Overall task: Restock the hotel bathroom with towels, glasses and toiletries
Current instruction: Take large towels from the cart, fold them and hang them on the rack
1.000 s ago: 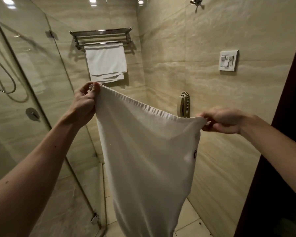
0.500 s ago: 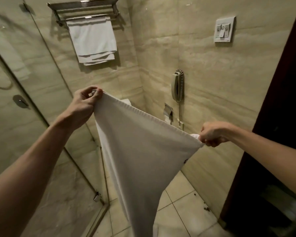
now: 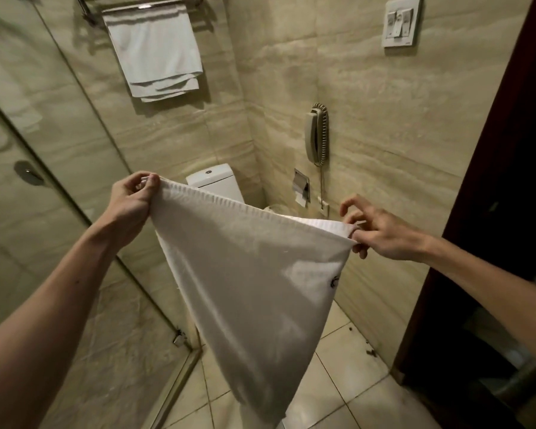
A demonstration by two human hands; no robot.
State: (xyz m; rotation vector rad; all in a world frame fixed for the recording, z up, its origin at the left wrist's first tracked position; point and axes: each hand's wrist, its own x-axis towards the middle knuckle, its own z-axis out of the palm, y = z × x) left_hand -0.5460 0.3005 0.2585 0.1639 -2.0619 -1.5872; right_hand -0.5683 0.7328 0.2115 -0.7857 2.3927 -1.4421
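Pinching one white towel, two hands

Wall rack w/ folded towels

towel status

white towel held up by its ribbed top hem, one corner gripped in left hand, the other pinched in right hand. hangs slack, narrowing downward; small dark logo near right edge. folded towels draped over wall rack.
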